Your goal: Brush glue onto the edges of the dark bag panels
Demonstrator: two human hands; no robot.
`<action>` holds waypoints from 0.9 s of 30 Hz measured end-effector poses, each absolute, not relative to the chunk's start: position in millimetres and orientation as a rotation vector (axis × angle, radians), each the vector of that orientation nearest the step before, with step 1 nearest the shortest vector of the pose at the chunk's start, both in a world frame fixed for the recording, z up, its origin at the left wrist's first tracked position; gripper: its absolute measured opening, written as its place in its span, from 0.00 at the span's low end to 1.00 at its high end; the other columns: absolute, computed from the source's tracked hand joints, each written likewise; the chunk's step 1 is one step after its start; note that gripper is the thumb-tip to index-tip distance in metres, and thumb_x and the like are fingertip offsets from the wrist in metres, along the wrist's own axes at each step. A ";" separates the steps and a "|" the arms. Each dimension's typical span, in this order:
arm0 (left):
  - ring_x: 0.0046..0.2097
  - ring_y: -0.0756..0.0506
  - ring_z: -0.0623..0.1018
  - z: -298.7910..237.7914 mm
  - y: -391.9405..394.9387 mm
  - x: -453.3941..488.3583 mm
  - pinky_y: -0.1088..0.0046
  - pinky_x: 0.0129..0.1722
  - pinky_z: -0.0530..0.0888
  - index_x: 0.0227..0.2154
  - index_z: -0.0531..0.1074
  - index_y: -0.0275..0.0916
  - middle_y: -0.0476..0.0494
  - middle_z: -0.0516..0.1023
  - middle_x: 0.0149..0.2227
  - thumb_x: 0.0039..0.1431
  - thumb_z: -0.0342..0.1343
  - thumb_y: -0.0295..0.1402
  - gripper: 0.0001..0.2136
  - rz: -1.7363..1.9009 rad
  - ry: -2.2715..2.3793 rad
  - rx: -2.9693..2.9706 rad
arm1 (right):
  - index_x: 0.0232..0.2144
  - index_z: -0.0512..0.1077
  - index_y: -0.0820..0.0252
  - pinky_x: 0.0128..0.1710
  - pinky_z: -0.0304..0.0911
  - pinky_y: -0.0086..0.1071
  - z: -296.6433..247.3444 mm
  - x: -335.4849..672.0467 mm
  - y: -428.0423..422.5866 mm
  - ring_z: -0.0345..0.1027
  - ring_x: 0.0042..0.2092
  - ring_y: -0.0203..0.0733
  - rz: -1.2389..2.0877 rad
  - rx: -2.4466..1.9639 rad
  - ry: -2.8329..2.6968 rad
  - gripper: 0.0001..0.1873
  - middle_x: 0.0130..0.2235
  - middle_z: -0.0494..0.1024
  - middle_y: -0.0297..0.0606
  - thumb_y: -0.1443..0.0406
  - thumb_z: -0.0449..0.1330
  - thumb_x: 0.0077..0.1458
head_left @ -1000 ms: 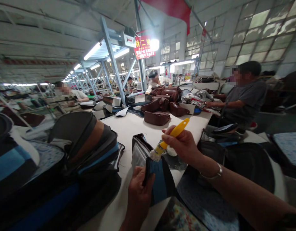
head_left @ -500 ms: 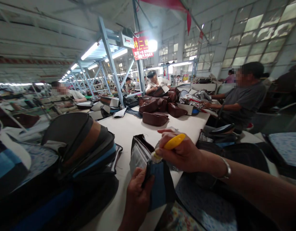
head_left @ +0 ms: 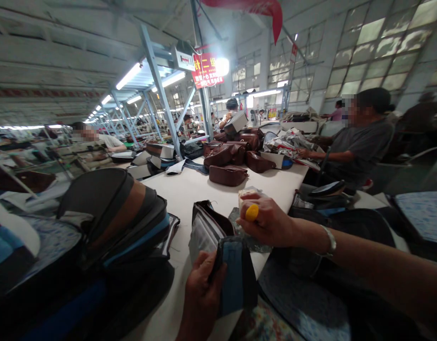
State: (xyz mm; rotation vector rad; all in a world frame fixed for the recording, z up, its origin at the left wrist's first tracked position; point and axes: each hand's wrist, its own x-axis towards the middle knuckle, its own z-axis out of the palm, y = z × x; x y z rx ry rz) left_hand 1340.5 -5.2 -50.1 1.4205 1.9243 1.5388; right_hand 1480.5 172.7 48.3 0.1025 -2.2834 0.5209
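White table [head_left: 200, 189]: left hand [head_left: 203, 293] clamps blue-black fabric piece [head_left: 236, 279], right hand [head_left: 271, 222] fists yellow-handled brush [head_left: 252, 212].

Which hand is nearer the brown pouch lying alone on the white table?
Right. The right hand, gripping a yellow-handled brush, sits just short of the brown pouch; the left hand is farther back, holding a blue-black piece.

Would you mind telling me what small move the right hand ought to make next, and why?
Probably swing the brush toward the blue-and-black piece. The right hand grips it beside a small container, apart from the piece the left hand holds up.
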 end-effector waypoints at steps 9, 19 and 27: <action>0.34 0.49 0.76 -54.7 -7.4 1348.5 0.77 0.33 0.74 0.51 0.73 0.41 0.44 0.73 0.34 0.64 0.50 0.32 0.15 1.366 2.190 1.836 | 0.25 0.62 0.55 0.41 0.65 0.37 42.1 1472.5 163.0 0.61 0.26 0.35 0.557 0.127 -2.236 0.10 0.22 0.67 0.28 0.66 0.57 0.58; 0.27 0.46 0.75 -57.4 1.1 1365.3 0.69 0.25 0.73 0.48 0.72 0.32 0.45 0.74 0.29 0.55 0.54 0.18 0.17 0.713 2.704 2.659 | 0.24 0.61 0.55 0.38 0.62 0.35 57.1 1479.6 162.5 0.59 0.25 0.35 0.510 0.169 -2.464 0.11 0.22 0.66 0.28 0.65 0.56 0.58; 0.30 0.45 0.75 -62.1 3.2 1367.5 0.68 0.27 0.75 0.48 0.72 0.32 0.43 0.75 0.31 0.54 0.55 0.17 0.18 0.631 2.682 2.695 | 0.23 0.59 0.55 0.36 0.59 0.33 58.0 1477.3 167.7 0.57 0.26 0.35 0.390 0.108 -2.574 0.12 0.22 0.66 0.30 0.64 0.55 0.57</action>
